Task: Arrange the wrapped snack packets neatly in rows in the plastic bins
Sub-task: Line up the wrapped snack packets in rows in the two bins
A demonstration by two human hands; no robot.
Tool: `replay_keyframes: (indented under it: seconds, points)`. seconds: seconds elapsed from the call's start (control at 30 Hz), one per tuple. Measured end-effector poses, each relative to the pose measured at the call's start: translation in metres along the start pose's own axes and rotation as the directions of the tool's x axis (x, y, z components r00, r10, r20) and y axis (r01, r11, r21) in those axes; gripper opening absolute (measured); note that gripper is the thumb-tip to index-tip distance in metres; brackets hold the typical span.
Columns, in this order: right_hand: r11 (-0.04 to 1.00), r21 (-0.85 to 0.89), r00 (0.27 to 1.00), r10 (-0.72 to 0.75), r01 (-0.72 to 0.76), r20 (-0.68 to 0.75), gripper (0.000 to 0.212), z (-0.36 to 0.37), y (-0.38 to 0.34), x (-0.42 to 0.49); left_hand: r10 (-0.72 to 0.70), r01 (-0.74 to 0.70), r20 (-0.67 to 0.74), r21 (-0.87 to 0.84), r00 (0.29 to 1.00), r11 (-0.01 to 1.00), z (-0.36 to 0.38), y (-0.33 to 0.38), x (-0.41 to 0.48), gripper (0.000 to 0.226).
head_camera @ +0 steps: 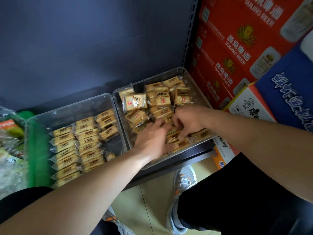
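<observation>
Clear plastic makes up both bins on the dark shelf [191,157], so I can read each row through the walls. The left bin [76,111], at 9 o'clock from where I work, already holds snack packets [86,141] stood on edge in tight columns. Standing on edge packs more in and keeps the labels facing one way. One gap is left at its 3 o'clock side.

Both my hands are down in the right bin [145,80], close together and nearly touching. My right hand [188,122] has its fingers curled down over a few packets near the middle. I judge it is pulling them upright against the row at the 6 o'clock end [179,144]. My left hand [152,136] lies over that same row with its back to the camera. Its fingertips are hidden, so I cannot tell whether it pinches a packet or only braces the row against toppling.

A loose heap [135,102] still lies flat and crooked at the 12 o'clock end of this bin, so I would call this bin less than half done. Slippery wrappers may let a standing row fan over once I let go.

Red beer cartons [237,48] stand at 2 o'clock, and a green crate [33,150] sits at 9 o'clock beyond the left bin.
</observation>
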State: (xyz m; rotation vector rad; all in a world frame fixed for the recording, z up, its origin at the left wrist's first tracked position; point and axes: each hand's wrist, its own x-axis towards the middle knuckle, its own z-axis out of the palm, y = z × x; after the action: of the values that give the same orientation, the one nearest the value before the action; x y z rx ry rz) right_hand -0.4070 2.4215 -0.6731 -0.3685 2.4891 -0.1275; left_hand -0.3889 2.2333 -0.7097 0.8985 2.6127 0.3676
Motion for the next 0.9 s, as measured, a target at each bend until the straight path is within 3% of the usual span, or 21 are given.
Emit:
replay_keyframes:
  seconds: [0.07, 0.13, 0.17, 0.2, 0.27, 0.37, 0.47, 0.53, 0.63, 0.73, 0.83, 0.9]
  points:
    - [0.975, 0.219, 0.987, 0.068, -0.034, -0.147, 0.024, -0.010, 0.009, -0.007, -0.028, 0.030, 0.035, -0.080, 0.999, 0.996, -0.019, -0.001, 0.000, 0.043]
    - [0.969, 0.236, 0.915, 0.161, -0.075, -0.369, 0.009, -0.015, 0.024, -0.008, -0.040, 0.043, 0.028, -0.134, 0.999, 0.990, -0.041, -0.002, 0.001, 0.030]
    - [0.963, 0.250, 0.869, 0.211, -0.105, -0.448, 0.011, -0.015, 0.031, -0.006, -0.041, 0.042, 0.010, -0.139, 0.999, 0.989, -0.052, -0.003, 0.001, 0.027]
    - [0.951, 0.275, 0.842, 0.262, -0.142, -0.472, 0.025, -0.014, 0.037, -0.003, -0.051, 0.048, -0.015, -0.133, 0.999, 0.990, -0.061, -0.005, 0.002, 0.025]
    - [0.922, 0.309, 0.863, 0.342, -0.233, -0.372, 0.052, -0.012, 0.046, 0.003, -0.096, 0.088, -0.071, -0.106, 0.993, 0.990, -0.076, -0.014, 0.003, 0.022]
    - [0.932, 0.194, 0.902, 0.350, -0.306, -0.255, 0.072, -0.017, 0.049, 0.013, -0.188, 0.184, -0.114, -0.046, 0.975, 0.982, -0.082, -0.037, 0.004, 0.034]
    - [0.931, 0.159, 0.902, 0.360, -0.330, -0.236, 0.080, -0.024, 0.048, 0.016, -0.278, 0.278, 0.000, -0.042, 0.960, 0.960, -0.076, -0.054, 0.000, 0.051]
    - [0.926, 0.182, 0.910, 0.363, -0.330, -0.200, 0.080, -0.027, 0.046, 0.015, -0.272, 0.275, 0.074, -0.027, 0.959, 0.961, -0.071, -0.056, -0.006, 0.057]
    - [0.900, 0.367, 0.923, 0.325, -0.234, -0.208, 0.068, -0.030, 0.041, 0.011, -0.248, 0.249, 0.058, -0.012, 0.967, 0.968, -0.070, -0.056, -0.013, 0.057]
    - [0.840, 0.533, 0.937, 0.263, -0.106, -0.229, 0.053, -0.032, 0.033, 0.011, -0.225, 0.227, 0.074, -0.020, 0.972, 0.974, -0.073, -0.054, -0.016, 0.043]
    - [0.767, 0.641, 0.943, 0.234, -0.029, -0.237, 0.052, -0.037, 0.021, 0.010, -0.224, 0.236, 0.152, -0.070, 0.963, 0.969, -0.072, -0.048, -0.018, 0.020]
    - [0.734, 0.679, 0.949, 0.222, -0.011, -0.225, 0.053, -0.038, 0.016, 0.011, -0.232, 0.244, 0.109, -0.109, 0.967, 0.964, -0.070, -0.045, -0.018, 0.013]
